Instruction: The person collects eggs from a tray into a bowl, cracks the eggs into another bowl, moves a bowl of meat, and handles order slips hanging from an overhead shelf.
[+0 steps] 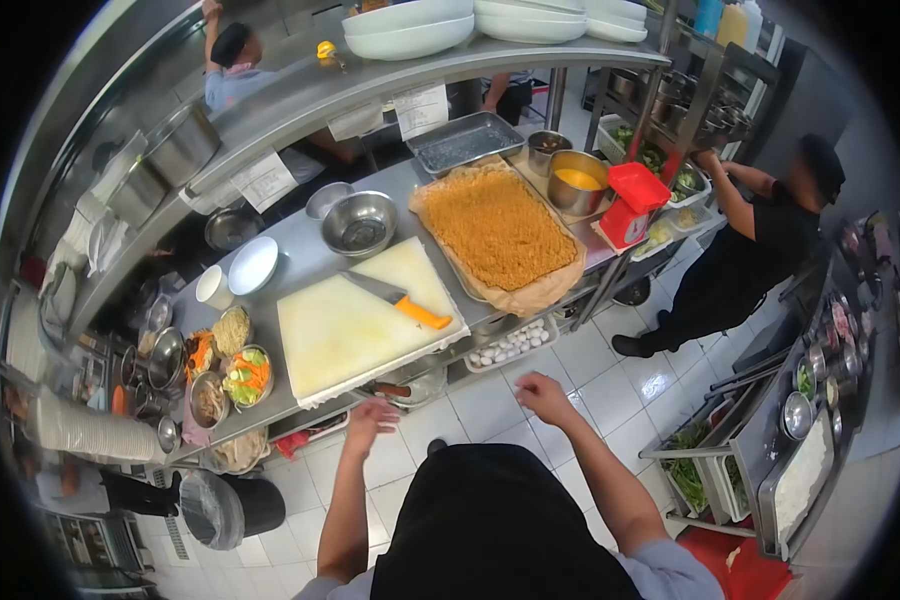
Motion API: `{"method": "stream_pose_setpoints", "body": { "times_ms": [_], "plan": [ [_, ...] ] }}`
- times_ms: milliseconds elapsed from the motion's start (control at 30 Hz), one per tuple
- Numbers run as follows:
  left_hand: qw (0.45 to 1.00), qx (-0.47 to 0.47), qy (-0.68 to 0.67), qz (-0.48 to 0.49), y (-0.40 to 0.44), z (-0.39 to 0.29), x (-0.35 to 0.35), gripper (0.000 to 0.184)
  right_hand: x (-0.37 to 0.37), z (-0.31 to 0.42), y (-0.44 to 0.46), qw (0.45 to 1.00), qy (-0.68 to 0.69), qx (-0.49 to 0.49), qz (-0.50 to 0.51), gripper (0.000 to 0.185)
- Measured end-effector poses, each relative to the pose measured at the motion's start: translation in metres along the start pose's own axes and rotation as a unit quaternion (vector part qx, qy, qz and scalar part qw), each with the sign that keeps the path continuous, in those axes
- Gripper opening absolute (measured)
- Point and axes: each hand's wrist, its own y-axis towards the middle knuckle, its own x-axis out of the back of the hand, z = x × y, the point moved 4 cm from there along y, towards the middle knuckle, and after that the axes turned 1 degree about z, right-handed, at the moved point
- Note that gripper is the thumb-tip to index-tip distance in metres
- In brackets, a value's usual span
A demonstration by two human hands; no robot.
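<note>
Both of my hands are raised in front of my black apron, over the floor at the counter's front edge. My left hand (373,420) is nearest to the white cutting board (340,345), with its fingers loosely apart and nothing in them. To the right, my right hand (542,393) has its fingers curled; whether it holds anything is too small to tell. A knife (395,299) with an orange handle lies on the board. Behind it on the right, a tray lined with brown paper bears an orange-brown crumbly layer (500,225).
Steel bowls (359,223), a white plate (254,265) and bowls of cut vegetables (247,376) stand on the counter. A red scale (630,205) is at its right. Eggs (510,348) sit below. A person (760,230) stands at the right; a bin (235,505) is lower left.
</note>
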Motion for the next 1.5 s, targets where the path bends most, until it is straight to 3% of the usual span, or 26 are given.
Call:
{"method": "stream_pose_setpoints", "body": {
  "times_ms": [33,200,300,433,500,600,667,767,967,1100,1167,1200,1300,1367,1500],
  "plan": [
    [0.998,-0.063,0.014,-0.012,-0.003,-0.026,0.007,0.028,-0.017,0.011,0.017,0.999,0.028,0.003,0.031,0.013],
    [0.984,-0.158,-0.011,-0.078,-0.002,-0.144,0.015,0.033,-0.098,0.065,0.059,0.994,0.014,0.012,0.108,0.013],
    [0.978,-0.206,0.005,-0.037,0.007,-0.181,0.011,0.032,-0.126,0.071,0.061,0.992,0.036,0.041,0.111,0.009],
    [0.979,-0.204,0.009,0.014,0.027,-0.196,0.012,0.028,-0.145,0.049,0.046,0.990,0.058,0.057,0.119,0.004],
    [0.978,-0.208,0.001,0.020,0.038,-0.197,0.019,0.026,-0.135,0.030,0.038,0.993,0.074,-0.036,0.082,0.007],
    [0.979,-0.201,-0.009,0.032,0.046,-0.202,0.020,0.027,-0.114,0.018,0.019,0.986,0.120,-0.058,0.097,0.010],
    [0.976,-0.215,-0.032,0.003,0.050,-0.214,0.022,0.027,-0.095,0.012,0.005,0.986,0.059,-0.150,0.049,0.020],
    [0.965,-0.243,-0.078,-0.054,0.054,-0.235,0.028,0.030,-0.068,-0.007,-0.009,0.978,0.065,-0.193,0.044,0.026],
    [0.898,-0.371,-0.135,-0.194,0.046,-0.296,0.058,0.045,-0.033,-0.011,-0.005,0.977,-0.013,-0.179,0.113,0.025],
    [0.829,-0.477,-0.093,-0.278,0.036,-0.364,0.089,0.051,-0.020,0.003,0.011,0.971,-0.074,-0.150,0.169,0.025],
    [0.825,-0.490,-0.028,-0.280,0.036,-0.393,0.103,0.055,-0.017,0.010,0.018,0.965,-0.145,-0.111,0.187,0.026],
    [0.827,-0.486,0.003,-0.281,0.032,-0.402,0.105,0.041,-0.016,0.012,0.021,0.964,-0.165,-0.094,0.188,0.026],
    [0.845,-0.461,0.036,-0.268,0.028,-0.418,0.109,0.029,-0.015,0.006,0.026,0.963,-0.177,-0.068,0.193,0.025],
    [0.827,-0.475,0.047,-0.297,0.026,-0.418,0.111,0.027,-0.016,0.000,0.025,0.960,-0.180,-0.076,0.201,0.024],
    [0.873,-0.452,0.006,-0.184,0.028,-0.413,0.120,0.024,-0.025,0.006,0.017,0.954,-0.135,-0.123,0.237,0.022]
  ]
}}
